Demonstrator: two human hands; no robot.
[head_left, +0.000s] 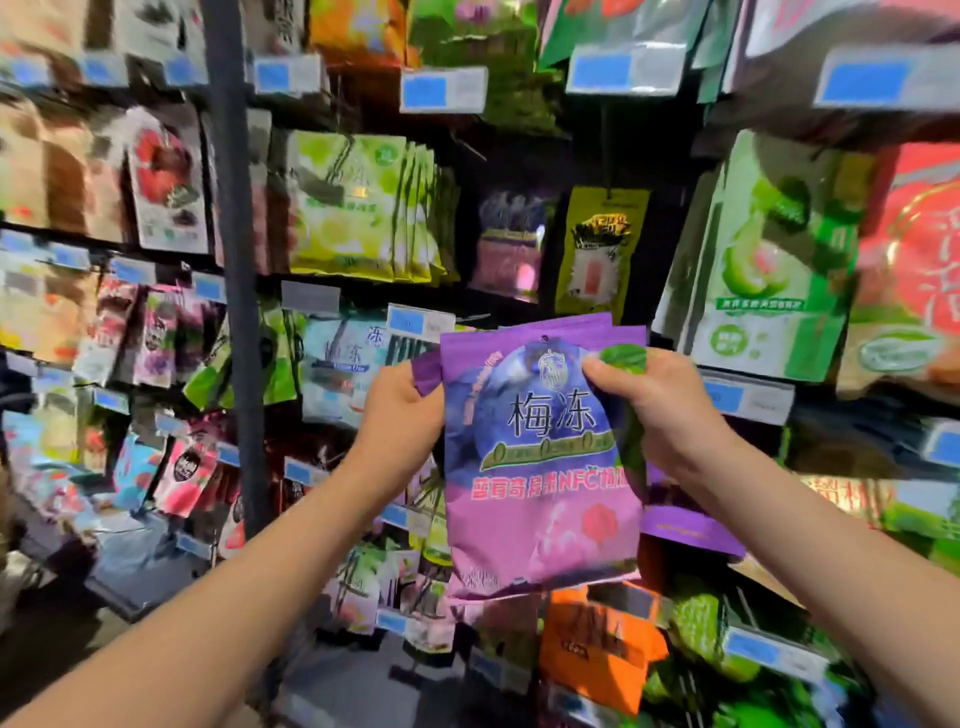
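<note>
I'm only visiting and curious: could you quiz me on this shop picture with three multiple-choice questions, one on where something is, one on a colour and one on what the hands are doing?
1. Where is the yellow pouch relative to the purple snack pouch?
A) above it, on the rack
B) below it
C) in a hand

2. What colour is the pack just under the purple snack pouch's bottom edge?
A) blue
B) orange
C) white

3. The purple snack pouch is:
A) lying on a shelf
B) hanging from a hook
C) gripped by the left hand and the right hand

Answers:
1 A, it hangs higher up, behind the held pouch.
2 B, bright orange shows right below the edge.
3 C, fingers curl round both upper sides.
</note>
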